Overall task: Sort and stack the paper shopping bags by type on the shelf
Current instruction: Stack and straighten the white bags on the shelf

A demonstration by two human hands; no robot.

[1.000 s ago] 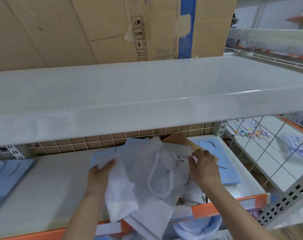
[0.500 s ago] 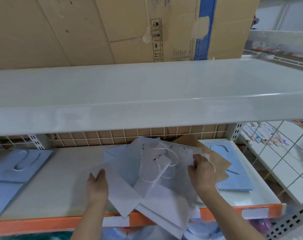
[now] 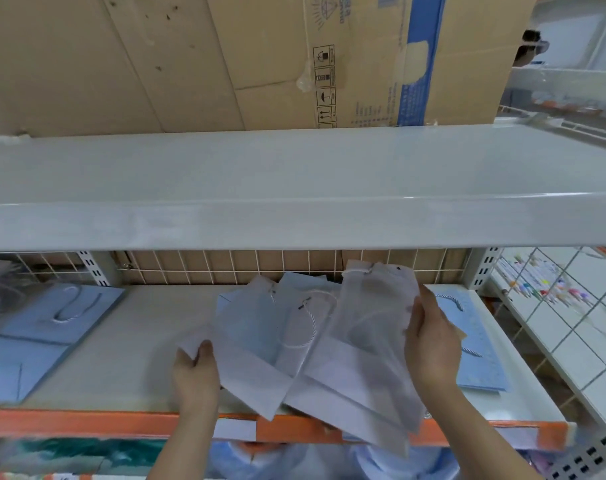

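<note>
Both hands grasp white bags [image 3: 315, 341] at lower centre — left hand [image 3: 195, 372], right hand [image 3: 429, 344] — overhanging the shelf [image 3: 121, 358] edge, so they may slip off.

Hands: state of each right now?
Left hand: holding a corner of the white bags.
Right hand: holding the edge of the top white bag.

Handling pictograms on cardboard box [image 3: 324, 86]
</note>
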